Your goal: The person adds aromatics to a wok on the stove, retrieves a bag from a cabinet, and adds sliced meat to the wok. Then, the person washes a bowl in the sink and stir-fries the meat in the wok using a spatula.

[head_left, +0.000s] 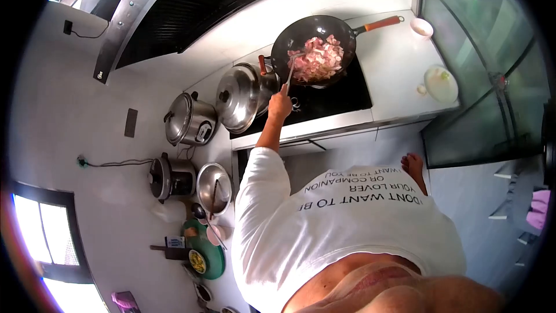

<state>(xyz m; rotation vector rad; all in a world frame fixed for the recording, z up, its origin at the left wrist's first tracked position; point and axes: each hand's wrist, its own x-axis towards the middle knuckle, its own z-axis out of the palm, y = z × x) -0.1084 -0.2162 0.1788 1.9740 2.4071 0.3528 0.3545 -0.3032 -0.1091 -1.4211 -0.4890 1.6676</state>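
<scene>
White counter [385, 52] runs on either side of the wok [319, 24], which is my landmark, and a dark range hood [231, 6] hangs beyond it to the left. I see the wok on the black cooktop [353, 97], with pieces of pinkish meat [318, 61] heaped inside. My left hand [280, 105] is just outside the wok's near left edge, fingers closed around the handle of a metal spatula [290, 73]. From those fingers the spatula points away from my body, its long axis tipped slightly right, over the rim, its far end against the left side of the meat. The meat therefore lies ahead and to the right of these fingers, and the left hand is clearly the nearer one. The wok's own long handle [382, 24] points right and a little away from me, across the spatula's line. My right hand [413, 164] hangs well apart from the wok, toward my body and to the right; its fingers look loosely bent and parted, with nothing visible in them. A lidded steel pot [238, 97] stands just left of the wok, with a rice cooker [194, 120] farther left. Right of the wok are a small bowl [421, 28] and, nearer me, a pale plate [441, 87].
</scene>
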